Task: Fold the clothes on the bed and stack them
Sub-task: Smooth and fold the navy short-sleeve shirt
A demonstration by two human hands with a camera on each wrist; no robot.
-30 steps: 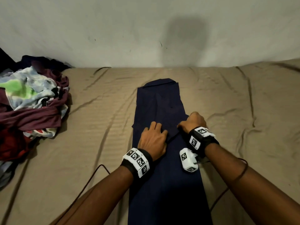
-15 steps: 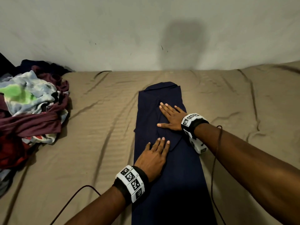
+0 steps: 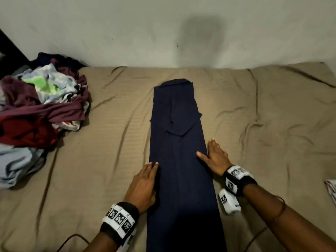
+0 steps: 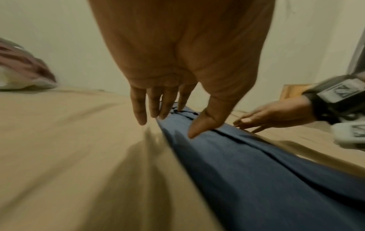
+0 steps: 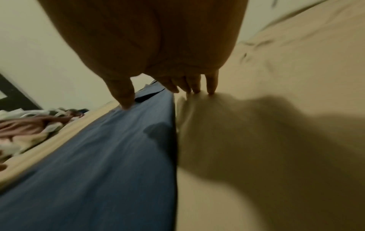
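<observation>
A navy garment (image 3: 179,160) lies folded into a long narrow strip down the middle of the tan bed sheet (image 3: 101,160). My left hand (image 3: 143,184) lies flat along the strip's left edge, fingers straight. My right hand (image 3: 215,156) lies flat at the strip's right edge, its thumb on the cloth and its fingers on the sheet. The left wrist view shows the left hand (image 4: 168,118) over the navy garment (image 4: 256,171), thumb on the cloth. In the right wrist view my right hand (image 5: 168,95) straddles the edge of the navy garment (image 5: 98,156).
A heap of unfolded clothes (image 3: 40,113), maroon, pale blue and patterned, lies at the bed's left side against the wall (image 3: 163,30). A scrap of light cloth (image 3: 331,190) shows at the right edge. Wrinkled sheet spreads to both sides of the strip.
Both hands have slid off the top of the garment, out to its side edges and toward me. The right hand, curled a second ago, now lies flat.
</observation>
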